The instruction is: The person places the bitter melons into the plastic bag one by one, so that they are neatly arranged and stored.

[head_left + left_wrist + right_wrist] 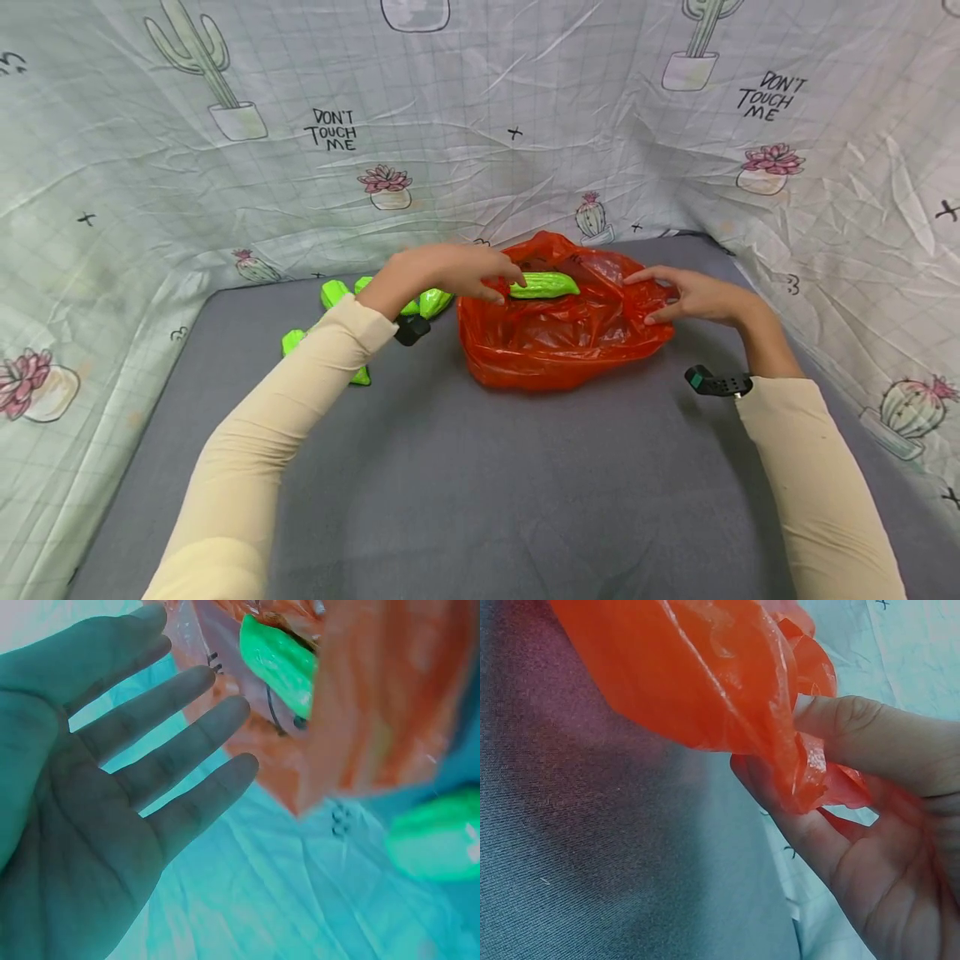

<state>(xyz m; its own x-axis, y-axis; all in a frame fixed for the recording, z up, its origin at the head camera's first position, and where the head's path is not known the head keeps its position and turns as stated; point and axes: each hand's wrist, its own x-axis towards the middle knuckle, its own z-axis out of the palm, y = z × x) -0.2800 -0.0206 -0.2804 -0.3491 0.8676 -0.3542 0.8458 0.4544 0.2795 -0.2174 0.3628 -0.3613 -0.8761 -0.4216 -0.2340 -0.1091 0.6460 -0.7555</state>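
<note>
A red plastic bag lies with its mouth spread on the grey table. In its mouth rests a long, ridged, bright green gourd, which looks like a bitter melon. My left hand hovers over the bag's left side, close to the gourd's left end. In the left wrist view its fingers are straight and apart, with nothing between them. At the bag's right edge, my right hand pinches the gathered plastic between thumb and fingers, clearly seen in the right wrist view.
Several more green pieces lie left of the bag, partly hidden behind my left forearm. A printed cactus cloth hangs behind and along both sides of the grey table. Dark bands sit on both wrists.
</note>
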